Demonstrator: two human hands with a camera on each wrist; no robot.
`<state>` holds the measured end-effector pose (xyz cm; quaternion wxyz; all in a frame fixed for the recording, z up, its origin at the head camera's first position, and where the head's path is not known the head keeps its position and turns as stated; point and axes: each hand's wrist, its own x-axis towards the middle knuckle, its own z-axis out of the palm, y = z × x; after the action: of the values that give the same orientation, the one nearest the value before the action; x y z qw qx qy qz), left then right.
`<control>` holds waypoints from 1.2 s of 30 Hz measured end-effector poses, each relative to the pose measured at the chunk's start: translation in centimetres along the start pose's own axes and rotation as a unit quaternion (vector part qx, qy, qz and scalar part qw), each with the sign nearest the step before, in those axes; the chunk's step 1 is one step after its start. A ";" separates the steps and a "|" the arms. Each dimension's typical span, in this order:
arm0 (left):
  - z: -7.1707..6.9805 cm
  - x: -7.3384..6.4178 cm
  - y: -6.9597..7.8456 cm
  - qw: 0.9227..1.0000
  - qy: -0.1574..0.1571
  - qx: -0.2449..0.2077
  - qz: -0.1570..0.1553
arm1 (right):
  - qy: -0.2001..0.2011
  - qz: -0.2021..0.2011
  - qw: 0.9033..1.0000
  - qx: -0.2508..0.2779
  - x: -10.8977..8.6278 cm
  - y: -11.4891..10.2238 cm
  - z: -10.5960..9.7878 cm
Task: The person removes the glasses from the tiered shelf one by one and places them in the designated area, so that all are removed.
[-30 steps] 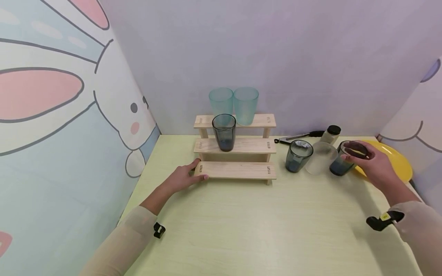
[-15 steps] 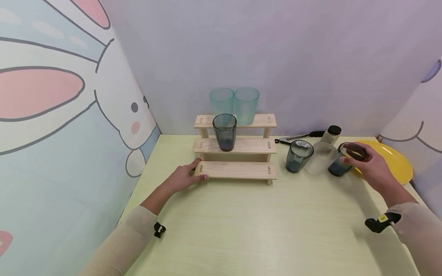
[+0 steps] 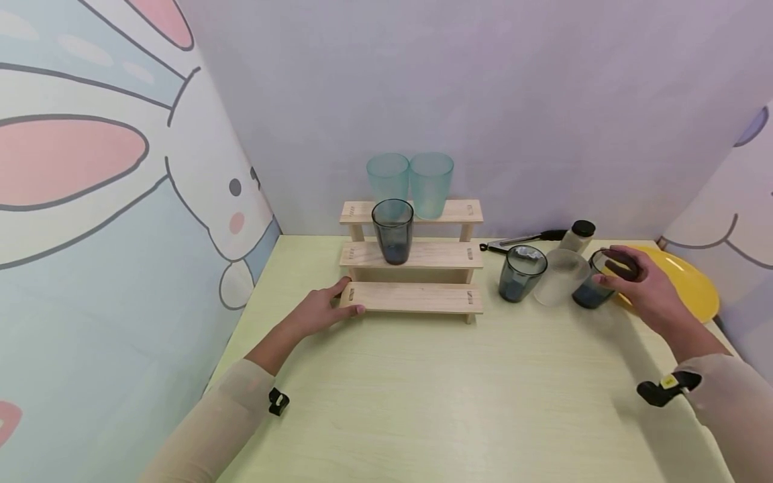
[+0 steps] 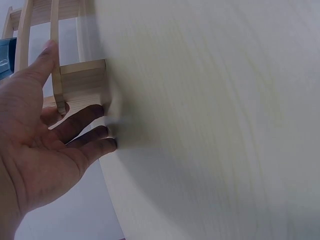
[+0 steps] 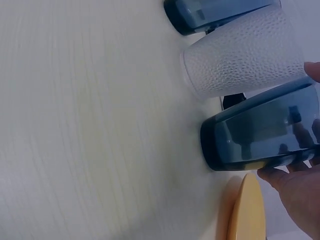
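Note:
A three-tier wooden rack (image 3: 417, 298) stands against the back wall. My left hand (image 3: 315, 314) grips the left end of its lowest board (image 4: 56, 75), with the thumb on one edge and fingertips past the other. On the right, my right hand (image 3: 652, 292) holds a dark smoked glass (image 3: 588, 294) near its rim, fingers on one side and thumb on the other. The glass is close beside a clear frosted cup (image 3: 558, 285). Another dark glass (image 3: 519, 278) stands left of that cup. A third dark glass (image 3: 394, 235) is on the middle board.
Two pale teal cups (image 3: 431, 188) stand on the top board. Behind the right-hand cups are a black-lidded jar (image 3: 572, 241) and a metal utensil with black handles (image 3: 551, 235). A yellow plate (image 3: 694, 285) lies at the far right. Walls bound the table at left, back and right.
My right hand and the dark glass have shifted slightly left, closer to the clear cup. The left hand and the rack stay in place.

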<state>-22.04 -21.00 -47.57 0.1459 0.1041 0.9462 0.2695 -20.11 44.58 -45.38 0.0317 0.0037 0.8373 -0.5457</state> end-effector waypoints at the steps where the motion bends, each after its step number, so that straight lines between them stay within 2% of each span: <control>1: 0.0 0.0 0.0 1.000 0.000 0.000 0.000 | 0.001 -0.004 1.000 -0.005 0.0 -0.2 0.0; 5: 0.0 0.1 -0.1 1.000 0.002 0.002 0.003 | 0.021 -0.028 0.999 -0.008 0.0 -1.1 -0.1; 8: -0.1 0.0 -0.1 1.000 0.005 0.002 0.003 | 0.042 -0.028 0.999 -0.011 -0.1 -2.0 -0.1; 13: -0.1 0.1 -0.3 1.000 0.006 0.006 0.002 | 0.074 -0.005 0.995 -0.071 -0.3 -4.0 0.5; 18: -0.2 0.0 -0.1 1.000 0.005 0.005 -0.001 | 0.106 -0.004 0.989 -0.107 -0.3 -6.7 1.9; 21: -0.2 0.0 -0.1 1.000 0.004 0.004 0.000 | 0.117 -0.018 0.985 -0.126 0.0 -8.0 2.8; 27: -0.1 0.0 0.0 1.000 0.004 0.005 0.007 | 0.094 -0.063 0.984 -0.136 0.7 -9.9 4.8; 31: -0.1 0.0 -0.1 1.000 0.005 0.005 0.009 | 0.070 -0.073 0.986 -0.130 1.1 -11.4 6.8; 36: 0.0 0.1 -0.2 1.000 0.004 0.001 0.011 | 0.042 -0.088 0.984 -0.149 1.5 -13.0 9.4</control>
<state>-22.17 -21.12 -47.72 0.1392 0.1140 0.9457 0.2706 -21.65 30.62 -37.34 -0.0516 -0.0514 0.9071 -0.4146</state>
